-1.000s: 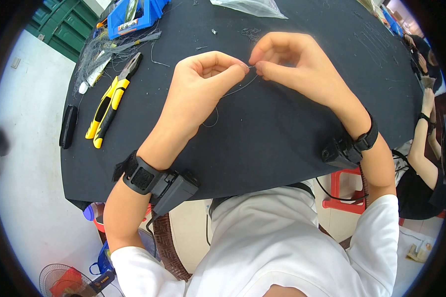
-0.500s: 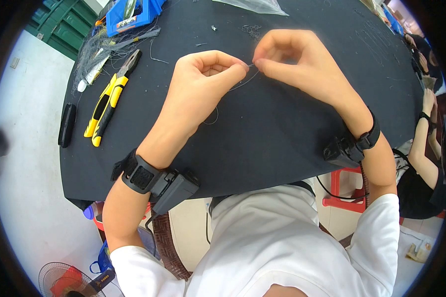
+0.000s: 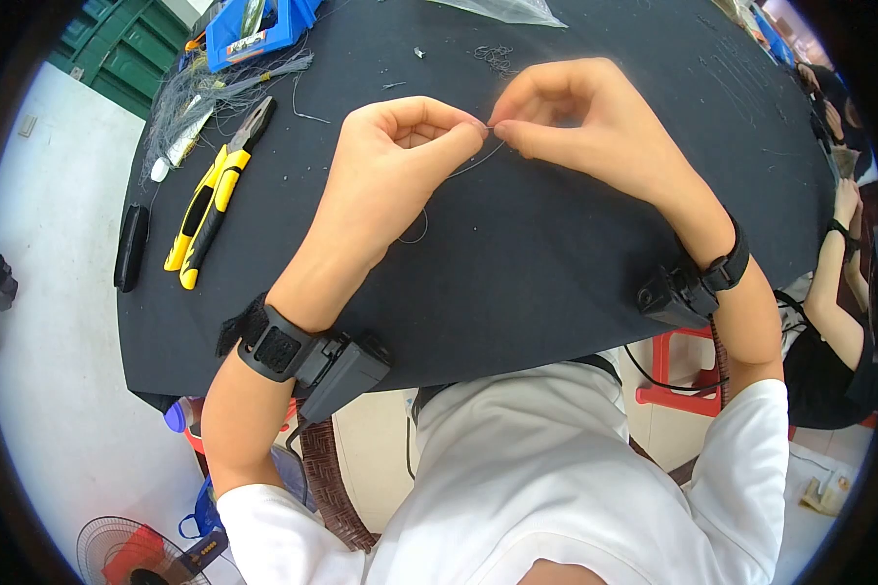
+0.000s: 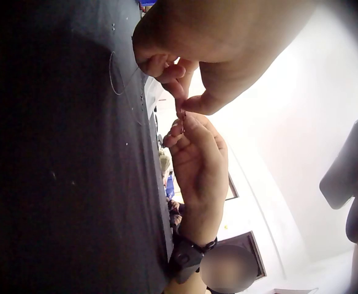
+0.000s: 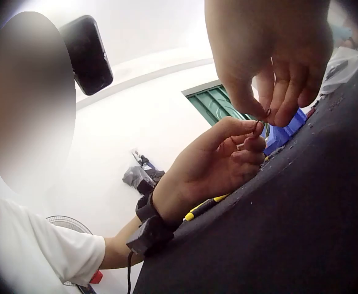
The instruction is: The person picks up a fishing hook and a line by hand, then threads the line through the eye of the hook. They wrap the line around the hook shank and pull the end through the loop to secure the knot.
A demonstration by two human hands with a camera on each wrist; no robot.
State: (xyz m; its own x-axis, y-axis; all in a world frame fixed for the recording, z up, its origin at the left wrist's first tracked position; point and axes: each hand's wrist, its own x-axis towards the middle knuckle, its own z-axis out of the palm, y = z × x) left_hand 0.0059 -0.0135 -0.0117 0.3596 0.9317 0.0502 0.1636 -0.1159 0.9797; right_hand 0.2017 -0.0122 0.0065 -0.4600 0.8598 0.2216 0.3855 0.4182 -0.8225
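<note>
My left hand (image 3: 385, 180) and right hand (image 3: 590, 127) meet fingertip to fingertip above the black table. Between thumb and forefinger, each pinches a thin grey line (image 3: 478, 167). From the fingertips the line curves down behind the left hand and comes out below it as a loose loop (image 4: 112, 76). The right wrist view shows a small dark curved piece (image 5: 257, 126) at the left fingertips; its kind is too small to make out. Both hands' other fingers are bent.
Yellow-and-black pliers (image 3: 206, 200) lie left of my left arm, beside a black case (image 3: 132, 248). Behind them are a tangle of grey strands (image 3: 180, 112) and a blue bin (image 3: 293, 34). A clear plastic bag (image 3: 507, 10) lies at the back. Another person sits at the right.
My right fingertips drew slightly away to the right, then came back left against the left fingertips. The left hand has hardly moved and both keep pinching the line.
</note>
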